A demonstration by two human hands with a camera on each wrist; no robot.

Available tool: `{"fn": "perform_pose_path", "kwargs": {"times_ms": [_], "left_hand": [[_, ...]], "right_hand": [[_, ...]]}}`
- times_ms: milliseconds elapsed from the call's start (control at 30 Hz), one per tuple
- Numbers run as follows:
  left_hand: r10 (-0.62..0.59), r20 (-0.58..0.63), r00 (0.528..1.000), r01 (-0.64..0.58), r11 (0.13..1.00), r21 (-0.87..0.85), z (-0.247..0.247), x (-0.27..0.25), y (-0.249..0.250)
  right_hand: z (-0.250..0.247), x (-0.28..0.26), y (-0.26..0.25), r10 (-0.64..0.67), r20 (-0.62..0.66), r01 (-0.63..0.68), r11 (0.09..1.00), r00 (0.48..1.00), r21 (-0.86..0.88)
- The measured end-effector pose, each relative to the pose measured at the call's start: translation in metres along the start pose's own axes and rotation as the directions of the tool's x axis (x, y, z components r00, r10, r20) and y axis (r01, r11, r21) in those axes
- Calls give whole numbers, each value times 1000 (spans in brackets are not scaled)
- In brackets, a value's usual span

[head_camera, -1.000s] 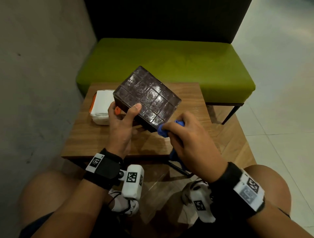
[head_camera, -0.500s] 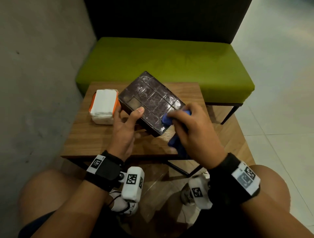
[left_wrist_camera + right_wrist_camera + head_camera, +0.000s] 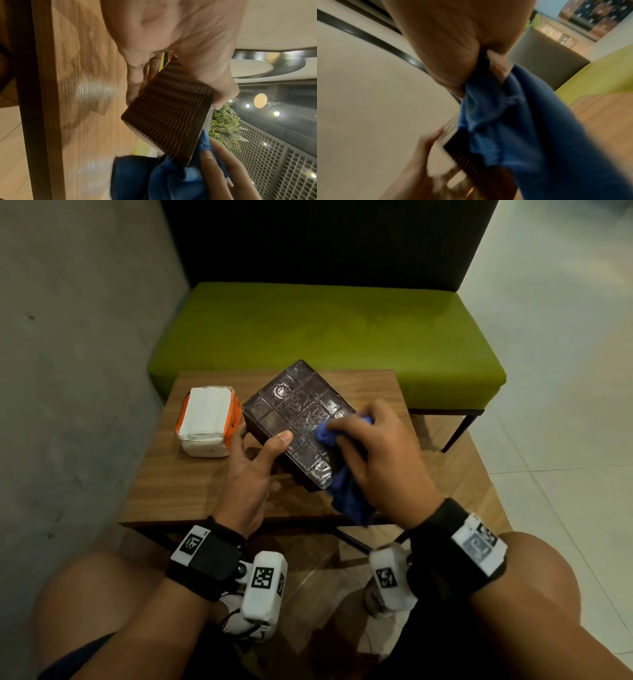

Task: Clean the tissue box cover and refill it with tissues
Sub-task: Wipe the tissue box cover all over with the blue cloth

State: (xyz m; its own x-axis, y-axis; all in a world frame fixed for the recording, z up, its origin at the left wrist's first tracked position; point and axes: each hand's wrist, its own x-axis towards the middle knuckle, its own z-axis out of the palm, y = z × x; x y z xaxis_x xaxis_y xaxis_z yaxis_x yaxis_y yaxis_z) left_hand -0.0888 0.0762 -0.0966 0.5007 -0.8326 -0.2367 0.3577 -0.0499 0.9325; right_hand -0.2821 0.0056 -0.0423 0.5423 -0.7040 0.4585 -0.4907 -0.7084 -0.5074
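Tissue box cover (image 3: 298, 422), dark brown with a glossy tiled top and woven sides, is held tilted above the wooden surface (image 3: 191, 484). Left hand (image 3: 251, 470) has its grip closed on the cover's near corner, thumb on top, fingers underneath. Right hand (image 3: 380, 460) has its grip bunched round a blue cloth (image 3: 342, 474), pressing it to the cover's top. A pack of white tissues (image 3: 205, 421) lies on the surface just left of the cover.
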Motion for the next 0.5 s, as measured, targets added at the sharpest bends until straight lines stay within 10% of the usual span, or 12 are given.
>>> {"fn": "perform_pose_path", "kwargs": {"times_ms": [500], "left_hand": [[197, 153, 968, -238, 914, 330, -7, -8, 12]], "right_hand": [[20, 41, -12, 105, -205, -88, 992, 973, 89]]}}
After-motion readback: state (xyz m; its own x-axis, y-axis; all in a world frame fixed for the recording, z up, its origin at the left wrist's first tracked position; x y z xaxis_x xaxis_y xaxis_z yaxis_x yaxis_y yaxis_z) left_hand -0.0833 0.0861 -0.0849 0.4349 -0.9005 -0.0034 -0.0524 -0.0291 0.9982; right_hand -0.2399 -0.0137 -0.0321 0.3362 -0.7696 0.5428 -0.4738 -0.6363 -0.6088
